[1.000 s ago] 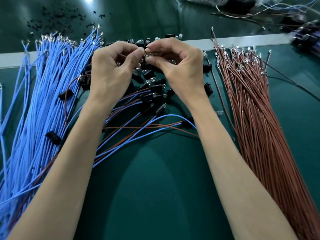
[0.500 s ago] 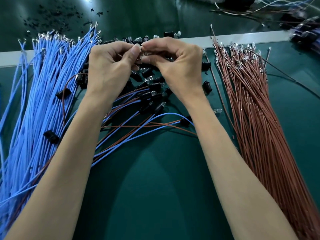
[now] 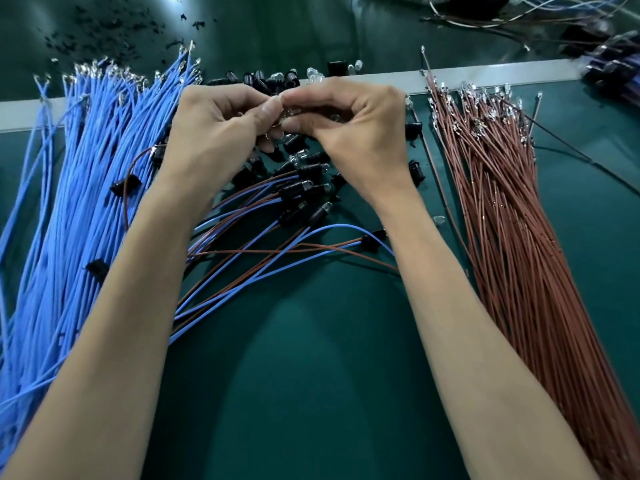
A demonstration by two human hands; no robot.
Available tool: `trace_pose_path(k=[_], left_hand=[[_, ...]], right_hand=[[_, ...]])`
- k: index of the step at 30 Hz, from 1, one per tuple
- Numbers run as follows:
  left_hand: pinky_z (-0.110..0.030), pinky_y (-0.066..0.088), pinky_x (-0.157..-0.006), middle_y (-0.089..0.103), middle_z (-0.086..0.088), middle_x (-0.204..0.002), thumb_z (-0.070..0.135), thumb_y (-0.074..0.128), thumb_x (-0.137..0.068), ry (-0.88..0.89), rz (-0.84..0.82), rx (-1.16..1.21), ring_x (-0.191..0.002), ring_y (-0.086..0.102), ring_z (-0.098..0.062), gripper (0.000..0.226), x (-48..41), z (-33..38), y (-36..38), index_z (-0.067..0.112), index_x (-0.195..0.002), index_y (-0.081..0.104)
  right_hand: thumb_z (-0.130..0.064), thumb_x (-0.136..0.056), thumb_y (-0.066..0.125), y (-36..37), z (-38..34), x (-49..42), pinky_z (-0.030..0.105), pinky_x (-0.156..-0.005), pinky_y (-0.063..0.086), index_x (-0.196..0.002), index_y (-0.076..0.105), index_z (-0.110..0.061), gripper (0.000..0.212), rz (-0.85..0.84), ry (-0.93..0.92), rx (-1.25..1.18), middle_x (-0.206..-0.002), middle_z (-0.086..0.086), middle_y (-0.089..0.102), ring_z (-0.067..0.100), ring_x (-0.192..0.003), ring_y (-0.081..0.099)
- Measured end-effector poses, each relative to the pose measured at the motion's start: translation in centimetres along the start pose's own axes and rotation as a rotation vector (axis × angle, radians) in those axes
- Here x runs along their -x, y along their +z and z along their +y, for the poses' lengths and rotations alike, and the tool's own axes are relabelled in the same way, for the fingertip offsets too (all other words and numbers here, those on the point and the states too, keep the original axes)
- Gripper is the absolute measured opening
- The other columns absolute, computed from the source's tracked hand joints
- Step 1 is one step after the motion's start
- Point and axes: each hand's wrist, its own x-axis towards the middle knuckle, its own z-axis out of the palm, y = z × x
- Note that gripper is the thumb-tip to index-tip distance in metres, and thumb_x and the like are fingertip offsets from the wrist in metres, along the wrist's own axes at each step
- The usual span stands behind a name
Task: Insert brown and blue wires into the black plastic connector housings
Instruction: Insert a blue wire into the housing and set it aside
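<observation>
Green mat (image 3: 311, 375); left hand (image 3: 214, 129), right hand (image 3: 360, 133) fingers (image 3: 268, 110) pinch small part (image 3: 288, 111), identity unclear.

Both hands are up over the pile of black connector housings (image 3: 304, 172). The left hand (image 3: 214, 133) and right hand (image 3: 360, 133) meet fingertip to fingertip, pinching a small clear piece (image 3: 288, 111), too small to identify. Blue wires (image 3: 79, 202) fan out on the left of the green mat (image 3: 329, 375), brown wires (image 3: 502, 220) on the right. Wired blue-and-brown pairs (image 3: 242, 252) lie between the forearms.
</observation>
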Motion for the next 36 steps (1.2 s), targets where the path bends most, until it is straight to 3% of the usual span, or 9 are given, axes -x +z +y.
trace_pose_path(k=[11, 18, 28, 36], left_hand=[[-0.015, 0.044, -0.055, 0.063, 0.011, -0.058, 0.017, 0.059, -0.093, -0.073, -0.083, -0.048, -0.054, 0.057, 0.000, 0.024, 0.0, -0.3, -0.4, 0.023, -0.071, 0.068], [-0.008, 0.042, -0.053, 0.063, 0.000, -0.067, 0.014, 0.058, -0.094, -0.041, -0.071, -0.090, -0.053, 0.057, 0.002, 0.024, -0.1, -0.2, -0.6, 0.021, -0.072, 0.066], [-0.018, 0.047, -0.060, 0.064, 0.011, -0.056, 0.017, 0.059, -0.094, -0.056, -0.100, -0.023, -0.056, 0.059, -0.003, 0.026, -0.2, -0.1, -0.4, 0.022, -0.069, 0.065], [-0.015, 0.050, -0.061, 0.064, 0.012, -0.059, 0.019, 0.065, -0.090, -0.056, -0.072, 0.093, -0.058, 0.060, -0.002, 0.009, 0.1, -0.2, -0.3, 0.017, -0.081, 0.067]], right_hand=[[0.004, -0.070, 0.077, 0.1, 0.4, 0.3, 0.022, -0.073, 0.056, -0.089, 0.075, 0.000, 0.020, -0.041, -0.022, 0.049, -0.082, 0.009, 0.074, 0.011, -0.075, 0.071], [0.004, -0.070, 0.077, 0.3, 0.3, 0.3, 0.024, -0.071, 0.057, -0.089, 0.075, 0.000, 0.019, -0.037, -0.041, 0.064, -0.082, 0.009, 0.074, 0.014, -0.074, 0.071], [0.005, -0.069, 0.079, -0.6, -0.2, -0.2, 0.023, -0.073, 0.057, -0.089, 0.075, -0.001, 0.022, -0.095, -0.021, 0.034, -0.082, 0.003, 0.072, 0.009, -0.075, 0.071], [0.001, -0.069, 0.079, -0.6, -0.1, -0.3, 0.026, -0.074, 0.058, -0.087, 0.075, -0.005, 0.019, -0.076, 0.003, 0.036, -0.079, -0.001, 0.072, 0.009, -0.074, 0.071]])
